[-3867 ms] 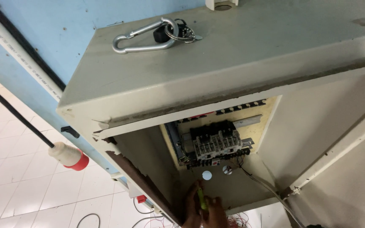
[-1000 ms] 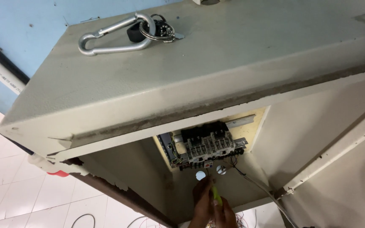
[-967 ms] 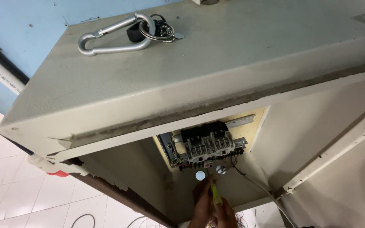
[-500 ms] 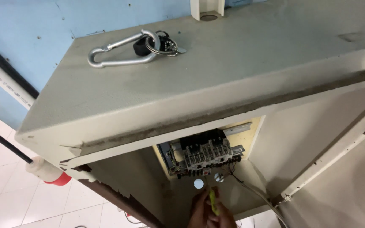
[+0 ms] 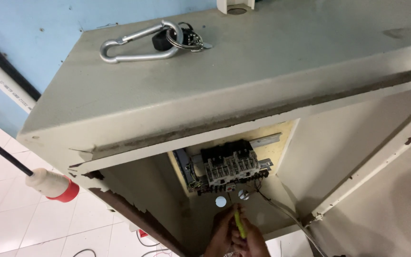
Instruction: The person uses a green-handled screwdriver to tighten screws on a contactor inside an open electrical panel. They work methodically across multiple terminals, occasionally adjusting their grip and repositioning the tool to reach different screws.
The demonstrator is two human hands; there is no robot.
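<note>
Item 1: open grey metal electrical enclosure (image 5: 272, 90), seen from above, rust along its lip, door (image 5: 386, 200) swung out at 4 o'clock.

Item 2: bank of circuit breakers (image 5: 229, 164) on a DIN rail against a yellowed backplate, deep inside near centre; wires trail from its lower edge toward 5 o'clock.

Item 3: left hand (image 5: 220, 231) and right hand (image 5: 250, 240), at 6 o'clock, pressed together and both wrapped around a yellow-green screwdriver (image 5: 239, 224). The tool points up toward 2 round holes (image 5: 221, 201) just below the breakers; the 2-handed grip likely steadies the tip in the cramped recess.

Item 4: silver carabiner (image 5: 141, 43) with key ring and black fob, lying on the enclosure top at 11 o'clock, apparently parked out of the way.

Item 5: red-and-white industrial plug (image 5: 53, 184) on black cable, hanging at 9 o'clock above white floor tiles.
</note>
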